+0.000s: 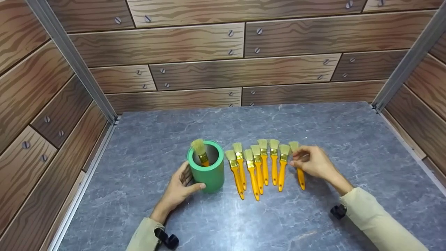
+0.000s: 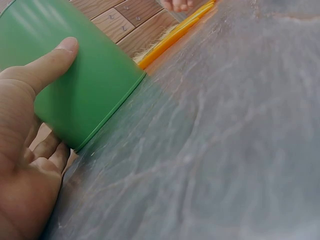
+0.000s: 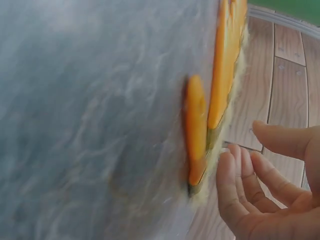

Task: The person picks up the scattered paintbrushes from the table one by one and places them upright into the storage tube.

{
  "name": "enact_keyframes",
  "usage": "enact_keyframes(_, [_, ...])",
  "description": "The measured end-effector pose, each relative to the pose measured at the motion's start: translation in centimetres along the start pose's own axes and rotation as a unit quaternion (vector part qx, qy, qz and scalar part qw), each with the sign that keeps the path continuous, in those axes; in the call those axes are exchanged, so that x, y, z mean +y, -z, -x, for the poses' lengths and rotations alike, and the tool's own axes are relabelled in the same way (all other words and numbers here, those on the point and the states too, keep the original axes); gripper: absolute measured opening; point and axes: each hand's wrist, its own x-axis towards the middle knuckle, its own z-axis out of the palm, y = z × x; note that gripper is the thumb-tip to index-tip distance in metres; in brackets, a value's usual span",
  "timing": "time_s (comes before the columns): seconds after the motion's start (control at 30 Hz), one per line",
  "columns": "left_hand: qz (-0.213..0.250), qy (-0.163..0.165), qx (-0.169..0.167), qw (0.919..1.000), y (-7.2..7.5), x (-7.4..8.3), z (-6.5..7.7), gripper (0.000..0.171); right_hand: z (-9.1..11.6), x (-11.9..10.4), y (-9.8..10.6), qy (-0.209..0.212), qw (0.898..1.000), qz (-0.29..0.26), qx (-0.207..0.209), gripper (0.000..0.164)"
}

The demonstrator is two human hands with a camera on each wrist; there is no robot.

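My left hand (image 1: 177, 191) holds a green cylindrical can (image 1: 209, 179) from its left side. In the left wrist view, the thumb lies across the can's wall and the fingers curl behind it near the base. A paintbrush (image 1: 199, 149) leans inside the can, bristles up; most of its handle is hidden. Over at the right, my right hand (image 1: 316, 163) is at the rightmost paintbrush (image 1: 301, 179), partly covering it. The right wrist view shows the thumb and fingers apart beside that brush's bristle end, with nothing between them.
Several more paintbrushes (image 1: 274, 167) with yellow-orange handles lie in an uneven row between can and right hand, bristles away from me. They rest on a grey marbled tabletop (image 1: 223, 223). Wood-patterned walls (image 1: 195, 45) with metal corner posts (image 1: 75, 62) stand around the back and sides.
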Motion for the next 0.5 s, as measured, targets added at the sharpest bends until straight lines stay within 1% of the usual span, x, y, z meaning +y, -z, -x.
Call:
enact_keyframes(0.23, [0.002,-0.006,-0.001,1.0000,0.0,0.2,-0.1,0.102,0.1,1.1,0.0,-0.030,0.999,0.023,-0.012,0.021])
enact_keyframes(0.4, [0.004,-0.006,0.004,1.0000,0.0,0.0,-0.1,0.105,0.1,1.5,0.2,-0.051,0.998,0.037,-0.017,0.022])
enact_keyframes(0.5, [0.003,-0.006,0.009,0.9999,0.0,-0.1,-0.1,0.105,0.1,1.6,0.4,-0.076,0.996,0.043,-0.029,0.025])
